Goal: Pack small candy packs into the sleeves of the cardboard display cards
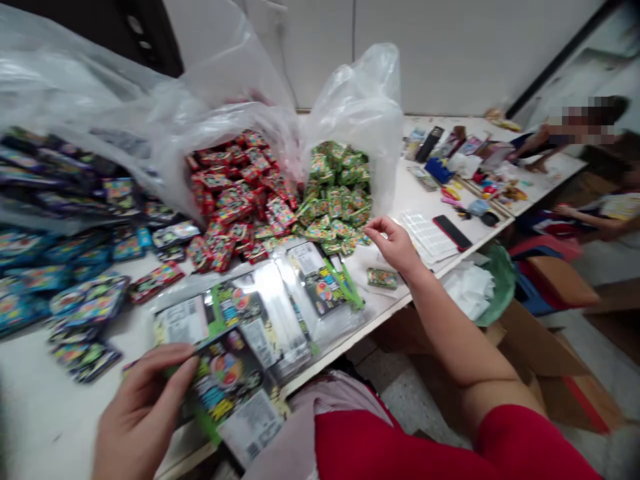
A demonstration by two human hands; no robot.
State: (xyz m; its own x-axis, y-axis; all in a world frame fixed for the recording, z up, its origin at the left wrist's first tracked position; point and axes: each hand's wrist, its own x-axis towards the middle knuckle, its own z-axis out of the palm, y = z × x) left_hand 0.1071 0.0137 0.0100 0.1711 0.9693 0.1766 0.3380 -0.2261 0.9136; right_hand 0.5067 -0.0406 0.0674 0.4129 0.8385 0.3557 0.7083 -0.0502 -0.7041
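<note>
Between the thumb and fingers of my left hand [150,393] is a flat printed package [231,377], dark with bright pictures, a green edge and a white barcode label. It is tilted over the table's front edge. Similar packages in clear plastic [240,300] lie just beyond it, and another group [320,280] is to their right. My right hand [393,245] hovers beside the small green packets [340,200], thumb and fingertips pinched together. Whether anything is between them I cannot make out. Below that hand, a single green packet [382,278] rests on white paper.
Clear plastic bags spill red packets [237,193] and green ones; blue packets [30,267] and purple packets [55,170] lie left. A phone [451,232] sits on white sheets at right. A lined bin [495,283] and cardboard boxes [550,373] stand below. Other people sit far right.
</note>
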